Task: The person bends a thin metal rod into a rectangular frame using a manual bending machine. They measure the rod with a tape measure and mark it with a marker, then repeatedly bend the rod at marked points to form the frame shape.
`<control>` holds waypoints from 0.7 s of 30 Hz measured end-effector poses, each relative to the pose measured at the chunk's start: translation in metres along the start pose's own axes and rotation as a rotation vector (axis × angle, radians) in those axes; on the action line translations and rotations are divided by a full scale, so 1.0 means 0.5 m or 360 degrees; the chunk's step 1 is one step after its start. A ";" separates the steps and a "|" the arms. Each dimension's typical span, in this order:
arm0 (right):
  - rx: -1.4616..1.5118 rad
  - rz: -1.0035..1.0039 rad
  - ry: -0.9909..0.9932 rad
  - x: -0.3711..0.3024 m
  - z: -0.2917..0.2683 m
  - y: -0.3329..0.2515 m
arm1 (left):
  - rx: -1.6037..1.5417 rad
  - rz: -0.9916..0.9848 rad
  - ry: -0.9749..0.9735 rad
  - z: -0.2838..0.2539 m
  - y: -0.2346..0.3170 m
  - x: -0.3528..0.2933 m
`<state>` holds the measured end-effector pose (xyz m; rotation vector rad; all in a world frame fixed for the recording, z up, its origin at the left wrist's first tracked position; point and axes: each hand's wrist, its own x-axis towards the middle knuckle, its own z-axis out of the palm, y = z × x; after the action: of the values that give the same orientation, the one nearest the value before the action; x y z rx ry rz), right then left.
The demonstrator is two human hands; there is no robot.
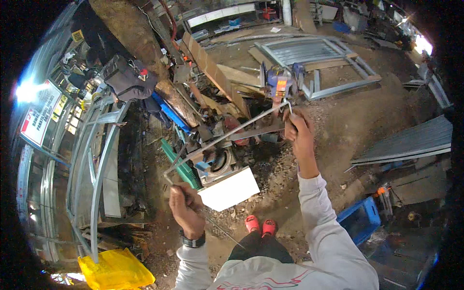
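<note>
A long, thin metal rod (237,129) with bent ends slants between my two hands, its left end lower in the view. My left hand (186,208), with a dark watch on its wrist, is closed around the bent left end. From below that fist a thin length of rod runs down towards my legs. My right hand (299,129) grips the other bent end, higher up and to the right. Behind the rod are a metal frame with a dark ring (220,163), a white panel (232,191) and a green piece (181,166). Just beyond my right hand stands a blue machine (280,82) with an orange label.
Metal frames (99,179) lean at the left above a yellow sack (116,270). A welded frame (343,89) lies on the ground ahead. Corrugated sheet (406,142) and a blue crate (360,220) are at the right. Scrap wood (212,72) lies beyond my hands.
</note>
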<state>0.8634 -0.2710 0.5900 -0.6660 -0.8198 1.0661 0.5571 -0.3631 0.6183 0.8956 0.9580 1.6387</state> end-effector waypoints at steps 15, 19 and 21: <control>-0.1770 -0.0051 -0.0042 -0.016 -0.176 -0.148 | -0.0294 -0.0514 -0.1529 0.081 -0.052 -0.204; -0.1551 -0.0061 -0.0127 0.007 -0.182 -0.124 | -0.0310 -0.0651 -0.1810 0.125 -0.062 -0.219; -0.1490 -0.0057 -0.0149 0.032 -0.179 -0.117 | -0.0284 -0.0700 -0.1797 0.147 -0.066 -0.217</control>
<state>0.9707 -0.2835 0.5927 -1.3774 -1.4191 0.6387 0.6603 -0.4495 0.6072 1.1595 0.1713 0.6211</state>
